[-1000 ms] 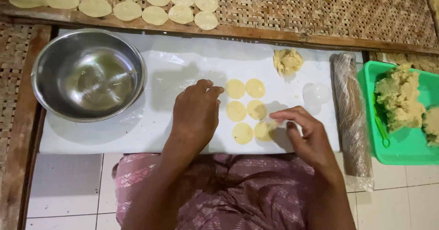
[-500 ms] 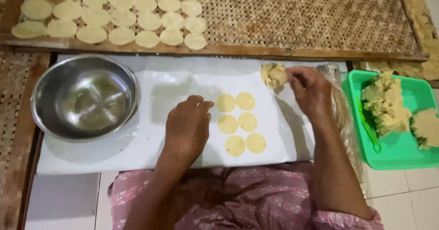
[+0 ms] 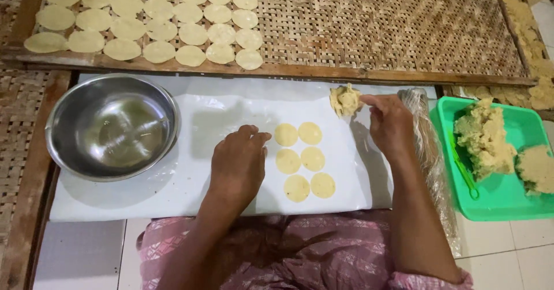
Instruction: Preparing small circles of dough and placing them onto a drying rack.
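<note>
Head view looks down on a white plastic-covered board [image 3: 144, 192] across the person's lap, which serves as the worktop. The left hand [image 3: 239, 166] lies palm down and flat near the board's middle, fingers together and closed on nothing; it seems to pin the sheet so that it does not slide, its fingertips just beside the nearest of the six small dough discs [image 3: 304, 162]. Those discs lie in two columns of three, close but apart, right of the hand towards the board's near edge, probably spaced so that they do not stick together.

The right hand [image 3: 389, 122] is up at the board's far right corner, fingertips pinched on the lump of pale yellow dough [image 3: 345, 99] that sits there. The grip is narrow, thumb and forefinger nipping the lump's right side; how much dough is between them cannot be told. The lump sits within easy reach of that hand and clear of the discs.

A clear-wrapped rolling pin [image 3: 430, 151] lies along the board's right edge, partly under the right forearm. Beyond it a green plastic tray [image 3: 502, 206] holds larger heaps of the same dough and a green tool. An empty steel bowl [image 3: 112, 128] rests on the board's left end. Across the far side a woven bamboo drying tray [image 3: 392, 30] carries rows of flattened dough rounds [image 3: 167, 19] at its left end, laid singly on the open weave, likely so that air reaches them.
</note>
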